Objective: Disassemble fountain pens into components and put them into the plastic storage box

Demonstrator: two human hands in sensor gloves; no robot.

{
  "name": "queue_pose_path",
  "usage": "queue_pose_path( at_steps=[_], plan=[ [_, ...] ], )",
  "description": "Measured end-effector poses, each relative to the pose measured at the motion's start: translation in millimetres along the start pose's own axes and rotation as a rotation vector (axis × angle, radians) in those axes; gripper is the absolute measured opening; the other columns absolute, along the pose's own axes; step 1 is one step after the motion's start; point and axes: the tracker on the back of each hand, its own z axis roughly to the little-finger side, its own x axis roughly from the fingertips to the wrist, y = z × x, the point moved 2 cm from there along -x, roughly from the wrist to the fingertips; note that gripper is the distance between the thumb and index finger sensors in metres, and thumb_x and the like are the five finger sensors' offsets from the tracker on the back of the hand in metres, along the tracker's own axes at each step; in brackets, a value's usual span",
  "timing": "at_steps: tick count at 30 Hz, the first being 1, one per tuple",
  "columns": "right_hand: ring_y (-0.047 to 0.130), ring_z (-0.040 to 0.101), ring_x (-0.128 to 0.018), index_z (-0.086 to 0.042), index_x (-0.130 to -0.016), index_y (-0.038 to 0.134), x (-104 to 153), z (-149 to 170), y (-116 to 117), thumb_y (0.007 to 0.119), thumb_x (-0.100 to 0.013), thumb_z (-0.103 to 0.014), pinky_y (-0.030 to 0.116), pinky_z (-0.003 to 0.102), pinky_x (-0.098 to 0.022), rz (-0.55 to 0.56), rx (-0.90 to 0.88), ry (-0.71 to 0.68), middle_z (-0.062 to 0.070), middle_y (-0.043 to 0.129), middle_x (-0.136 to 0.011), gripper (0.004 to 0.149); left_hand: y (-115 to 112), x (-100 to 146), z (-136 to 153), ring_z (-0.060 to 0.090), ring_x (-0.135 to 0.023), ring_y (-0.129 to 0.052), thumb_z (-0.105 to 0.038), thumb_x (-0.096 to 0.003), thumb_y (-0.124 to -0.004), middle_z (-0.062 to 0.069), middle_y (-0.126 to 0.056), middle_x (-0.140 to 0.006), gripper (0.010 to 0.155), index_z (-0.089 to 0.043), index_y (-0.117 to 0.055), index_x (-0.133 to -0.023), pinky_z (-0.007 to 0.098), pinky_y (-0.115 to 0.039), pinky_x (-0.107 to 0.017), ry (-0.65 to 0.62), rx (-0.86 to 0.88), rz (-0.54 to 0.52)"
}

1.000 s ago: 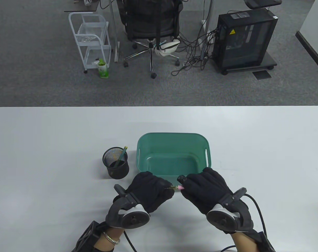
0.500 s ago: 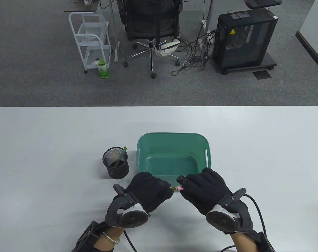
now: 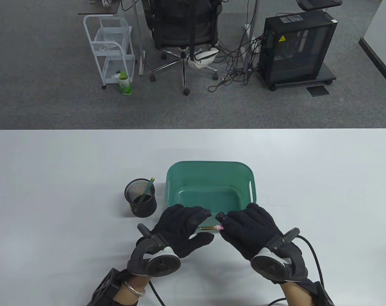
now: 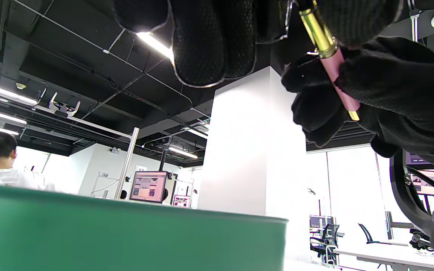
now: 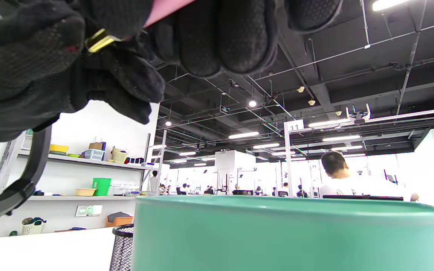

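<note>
So, progress: barely started by the look of it — the green box point(image 3: 209, 181) at centre frame shows nothing lying in it, judging by the table view.
Pen: a pink pen point(image 3: 212, 227) with a gold band lies level between the two hands, low centre of the table view, just in front of the box's near rim and above the table point(image 3: 52, 191).
Right hand: the right hand point(image 3: 248, 228) pinches the pink end, fingers curled round it — the left wrist view shows the pink barrel clamped in that glove.
Left hand: the left hand point(image 3: 183, 228) has its fingers partly spread, thumb apart below the gold end; the fingers look to touch the gold part, but I can't tell if they truly pinch it.
Spare pen: a green pen point(image 3: 147, 189) stands in the mesh cup point(image 3: 140, 197), left of the box, untouched.
Left to do: my guess — pull this pen fully apart, drop the bits in the box, then do the green one too.
Changed: half a second ago the left glove was closed up tight against the gold end and little of it showed; now its fingers have opened out and more of the gold part is bare. Right hand, box and cup sit where they were.
</note>
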Motion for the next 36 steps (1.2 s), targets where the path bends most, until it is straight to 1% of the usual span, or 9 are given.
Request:
queue_pose_path(
  at_steps=[4, 9, 15, 23, 36],
  plan=[
    [0.088, 0.013, -0.074, -0.033, -0.095, 0.082, 0.0, 0.6, -0.4, 0.071, -0.055, -0.050, 0.063, 0.048, -0.075, 0.002, 0.001, 0.002, -0.006, 0.087, -0.086, 0.045, -0.2, -0.1, -1.4, 0.023, -0.085, -0.089, -0.056, -0.0613, -0.071, 0.007, -0.083, -0.102, 0.062, -0.017, -0.061, -0.108, 0.050, -0.063, -0.077, -0.009, -0.005, -0.003],
    [0.088, 0.013, -0.074, -0.033, -0.094, 0.082, -0.1, 0.9, -0.5, 0.071, -0.055, -0.050, 0.063, 0.048, -0.075, 0.002, 0.002, 0.003, -0.006, 0.087, -0.086, 0.045, -0.4, -0.2, -3.0, 0.021, -0.083, -0.090, -0.053, -0.0624, -0.072, 0.005, -0.085, -0.099, 0.055, -0.017, -0.064, -0.104, 0.049, -0.063, -0.077, -0.018, -0.009, -0.008],
    [0.088, 0.013, -0.074, -0.033, -0.095, 0.082, -0.1, 0.9, -0.4, 0.071, -0.055, -0.050, 0.063, 0.048, -0.075, 0.001, 0.002, 0.003, -0.006, 0.087, -0.086, 0.045, -0.8, -0.1, -3.8, 0.021, -0.080, -0.092, -0.049, -0.0645, -0.070, 0.004, -0.088, -0.095, 0.045, -0.019, -0.069, -0.099, 0.049, -0.065, -0.076, -0.019, -0.009, -0.008],
    [0.088, 0.014, -0.074, -0.033, -0.094, 0.082, -0.1, 0.6, -0.3, 0.071, -0.055, -0.050, 0.063, 0.048, -0.075, 0.000, 0.002, 0.002, -0.006, 0.087, -0.086, 0.045, -0.9, 0.0, -4.6, 0.021, -0.079, -0.093, -0.048, -0.0655, -0.066, 0.004, -0.090, -0.092, 0.044, -0.019, -0.071, -0.098, 0.049, -0.065, -0.075, -0.023, -0.007, -0.009],
    [0.088, 0.013, -0.074, -0.033, -0.095, 0.082, 0.0, -0.2, 0.1, 0.071, -0.055, -0.050, 0.063, 0.048, -0.075, -0.002, 0.001, -0.002, -0.006, 0.087, -0.086, 0.045, -1.0, -0.2, -4.1, 0.021, -0.065, -0.100, -0.049, -0.0655, -0.062, 0.003, -0.099, -0.077, 0.046, -0.014, -0.082, -0.088, 0.047, -0.071, -0.069, -0.026, 0.005, -0.014]
  ],
)
